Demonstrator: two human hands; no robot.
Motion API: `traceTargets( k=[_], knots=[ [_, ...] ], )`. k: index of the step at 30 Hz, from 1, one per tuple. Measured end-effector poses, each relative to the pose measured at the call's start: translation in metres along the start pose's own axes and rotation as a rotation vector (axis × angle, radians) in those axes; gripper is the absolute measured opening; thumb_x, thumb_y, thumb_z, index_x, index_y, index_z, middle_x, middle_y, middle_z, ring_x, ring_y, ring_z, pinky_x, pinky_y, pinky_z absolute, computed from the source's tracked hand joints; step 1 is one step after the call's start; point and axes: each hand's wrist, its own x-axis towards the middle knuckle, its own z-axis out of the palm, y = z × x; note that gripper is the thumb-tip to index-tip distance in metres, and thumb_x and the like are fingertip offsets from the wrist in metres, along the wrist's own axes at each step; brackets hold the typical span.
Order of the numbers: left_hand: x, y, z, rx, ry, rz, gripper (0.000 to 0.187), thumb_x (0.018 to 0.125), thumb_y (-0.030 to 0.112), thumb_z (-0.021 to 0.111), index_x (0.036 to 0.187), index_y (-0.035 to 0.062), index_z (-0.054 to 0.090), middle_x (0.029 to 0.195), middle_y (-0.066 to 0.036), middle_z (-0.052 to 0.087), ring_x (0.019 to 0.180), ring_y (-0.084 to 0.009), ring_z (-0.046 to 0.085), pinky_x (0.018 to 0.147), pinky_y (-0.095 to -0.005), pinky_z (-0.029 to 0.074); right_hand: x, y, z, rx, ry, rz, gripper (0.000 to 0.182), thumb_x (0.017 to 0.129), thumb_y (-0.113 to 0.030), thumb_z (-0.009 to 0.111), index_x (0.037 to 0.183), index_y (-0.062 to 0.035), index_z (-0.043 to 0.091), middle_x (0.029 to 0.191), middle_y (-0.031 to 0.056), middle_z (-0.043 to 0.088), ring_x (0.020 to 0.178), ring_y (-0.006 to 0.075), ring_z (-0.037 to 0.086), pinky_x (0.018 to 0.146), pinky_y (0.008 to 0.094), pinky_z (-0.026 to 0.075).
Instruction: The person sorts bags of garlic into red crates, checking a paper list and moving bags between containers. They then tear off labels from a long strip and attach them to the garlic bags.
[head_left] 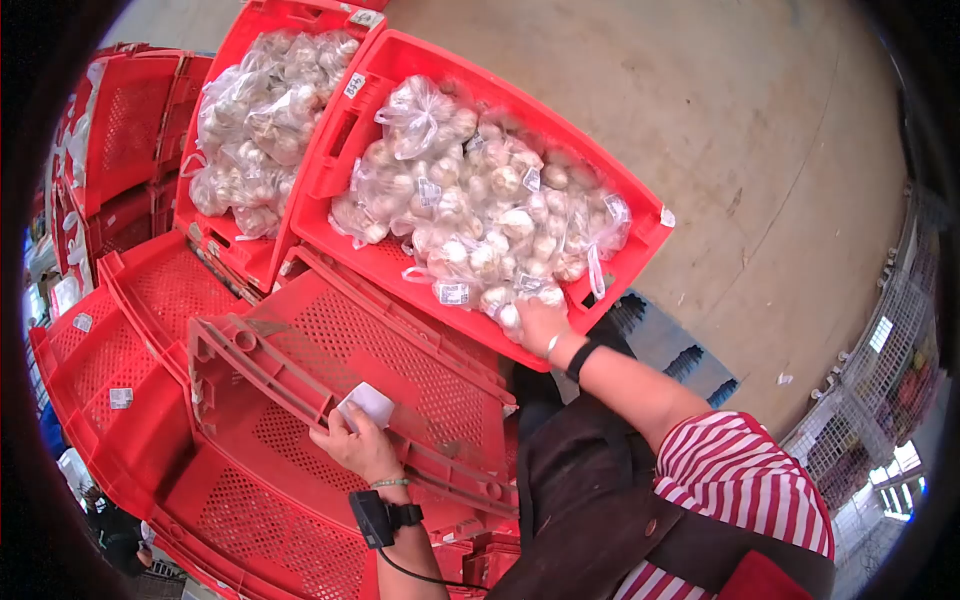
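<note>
My left hand (358, 447) pinches a small white paper slip (368, 404) above the upper rim of a red crate standing in front of me. My right hand (543, 325) is at the near corner of a full red crate (470, 318), with its fingers closed on a clear plastic bag of garlic (510, 305). The fingertips are partly hidden by the bag. Several more knotted bags of garlic (480, 190) fill this crate, some bearing printed labels (453, 294).
A second red crate (208, 235) of bagged garlic adjoins on the left. Red perforated crates (270, 505) are piled at the lower left. Concrete floor (740, 130) stretches behind and to the right; wire mesh cages (850, 400) line the right edge.
</note>
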Motion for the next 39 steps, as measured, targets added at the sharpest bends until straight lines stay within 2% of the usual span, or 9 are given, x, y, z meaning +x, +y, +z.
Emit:
traceTargets(
  k=[1, 5, 13, 19, 23, 25, 32, 35, 39],
  knots=[
    [-0.001, -0.001, 0.0, 0.006, -0.006, -0.002, 0.022, 0.085, 0.019, 0.057, 0.089, -0.0031, 0.061, 0.102, -0.017, 0.043, 0.096, -0.0313, 0.047, 0.085, -0.0385, 0.038, 0.015, -0.007, -0.02, -0.003, -0.232, 0.115, 0.054, 0.066, -0.016, 0.07, 0.114, -0.0046, 0.048, 0.106, 0.0183, 0.052, 0.104, 0.039, 0.049, 0.086, 0.0438, 0.043],
    [0.0, 0.001, 0.001, 0.016, 0.015, -0.023, 0.023, 0.085, 0.018, 0.057, 0.089, -0.0038, 0.06, 0.104, -0.019, 0.043, 0.096, -0.0315, 0.047, 0.085, -0.0384, 0.038, 0.081, -0.029, -0.041, -0.051, 0.286, -0.305, 0.045, 0.07, -0.014, 0.062, 0.113, -0.0103, 0.052, 0.121, 0.0187, 0.047, 0.116, 0.0367, 0.042, 0.086, 0.0461, 0.043],
    [0.0, 0.004, -0.001, 0.034, 0.023, 0.017, 0.021, 0.083, 0.016, 0.059, 0.087, -0.0041, 0.059, 0.102, -0.02, 0.046, 0.093, -0.0325, 0.049, 0.083, -0.038, 0.04, 0.13, -0.052, -0.03, -0.6, 0.226, -0.497, 0.035, 0.075, -0.013, 0.056, 0.11, -0.0107, 0.054, 0.144, 0.0163, 0.021, 0.124, 0.0381, 0.033, 0.089, 0.0552, 0.038],
    [0.001, 0.001, -0.001, -0.003, 0.051, 0.06, 0.019, 0.083, 0.016, 0.06, 0.085, -0.0034, 0.059, 0.101, -0.018, 0.046, 0.09, -0.0319, 0.05, 0.081, -0.0381, 0.041, 0.087, 0.002, 0.005, -0.298, -0.001, -0.403, 0.027, 0.067, -0.016, 0.062, 0.094, -0.0102, 0.061, 0.087, 0.0147, 0.063, 0.082, 0.0324, 0.06, 0.073, 0.0437, 0.048],
    [0.001, 0.003, -0.002, -0.003, 0.036, 0.038, 0.018, 0.083, 0.015, 0.058, 0.083, -0.0026, 0.058, 0.102, -0.019, 0.045, 0.089, -0.0321, 0.051, 0.079, -0.0381, 0.042, 0.079, 0.003, 0.003, 0.011, 0.074, -0.457, 0.032, 0.064, -0.02, 0.064, 0.093, -0.0073, 0.061, 0.085, 0.0164, 0.062, 0.081, 0.036, 0.059, 0.074, 0.0422, 0.048],
    [0.002, 0.007, -0.004, -0.005, 0.04, 0.023, 0.019, 0.083, 0.016, 0.058, 0.082, -0.0024, 0.058, 0.104, -0.019, 0.045, 0.09, -0.0323, 0.051, 0.08, -0.0379, 0.042, 0.086, -0.021, -0.011, 0.16, 0.036, -0.218, 0.033, 0.065, -0.022, 0.063, 0.093, -0.0058, 0.061, 0.085, 0.0183, 0.062, 0.083, 0.036, 0.059, 0.074, 0.0419, 0.048],
    [0.002, 0.007, -0.004, -0.049, 0.017, 0.007, 0.02, 0.084, 0.017, 0.057, 0.082, -0.003, 0.058, 0.106, -0.019, 0.044, 0.092, -0.0328, 0.05, 0.082, -0.0387, 0.042, 0.098, -0.124, -0.048, 0.478, 0.105, -0.396, 0.043, 0.066, -0.027, 0.066, 0.103, -0.0047, 0.058, 0.089, 0.0202, 0.061, 0.085, 0.0356, 0.059, 0.077, 0.0404, 0.047],
    [0.002, 0.008, -0.005, -0.048, -0.002, -0.016, 0.02, 0.084, 0.016, 0.057, 0.082, -0.0033, 0.058, 0.105, -0.019, 0.044, 0.092, -0.0327, 0.05, 0.082, -0.0385, 0.041, 0.129, -0.131, -0.051, 0.104, 0.383, -0.438, 0.075, 0.064, -0.033, 0.075, 0.124, -0.0066, 0.04, 0.12, 0.0216, 0.047, 0.113, 0.0355, 0.045, 0.094, 0.0413, 0.038],
    [0.003, 0.002, -0.004, -0.045, 0.009, 0.017, 0.019, 0.084, 0.016, 0.057, 0.083, -0.0034, 0.058, 0.105, -0.019, 0.044, 0.092, -0.0324, 0.05, 0.081, -0.0383, 0.041, 0.184, -0.095, -0.047, -0.315, 0.579, -0.378, 0.055, 0.069, -0.026, 0.069, 0.116, -0.0067, 0.048, 0.117, 0.021, 0.048, 0.112, 0.0357, 0.045, 0.092, 0.045, 0.037]
  ],
)
